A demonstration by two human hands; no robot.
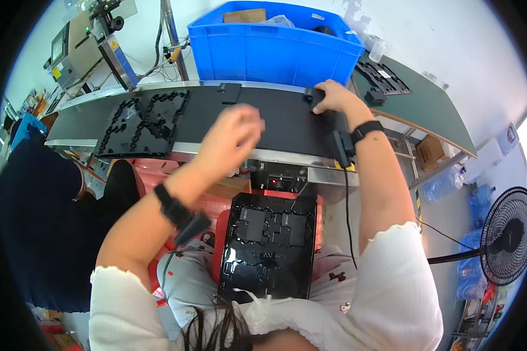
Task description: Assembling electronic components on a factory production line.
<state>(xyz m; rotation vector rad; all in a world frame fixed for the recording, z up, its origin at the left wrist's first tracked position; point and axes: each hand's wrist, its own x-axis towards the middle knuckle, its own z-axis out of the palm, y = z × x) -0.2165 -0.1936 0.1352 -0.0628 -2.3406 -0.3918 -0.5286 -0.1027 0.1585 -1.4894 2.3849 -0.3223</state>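
Note:
At the right end of the dark conveyor belt (pixel 275 126), my right hand (pixel 337 97) has its thumb and fingers closed on a small black flat part (pixel 311 98); my fingers hide some of it. My left hand (pixel 233 139) is over the middle of the belt, its fingers curled and smeared by motion. A similar black rectangular part (pixel 229 93) lies near the belt's far edge, beyond my left hand. On my lap rests a glossy black moulded tray (pixel 263 254) with two flat black parts (pixel 252 225) in its upper pockets.
Another black moulded tray (pixel 143 126) lies on the belt's left. Behind the belt stands a blue bin (pixel 269 55) holding cardboard and plastic. A green side table (pixel 433 111) bears a black tray (pixel 383 78). A fan (pixel 509 234) stands right; a person in dark clothes (pixel 41 222) sits left.

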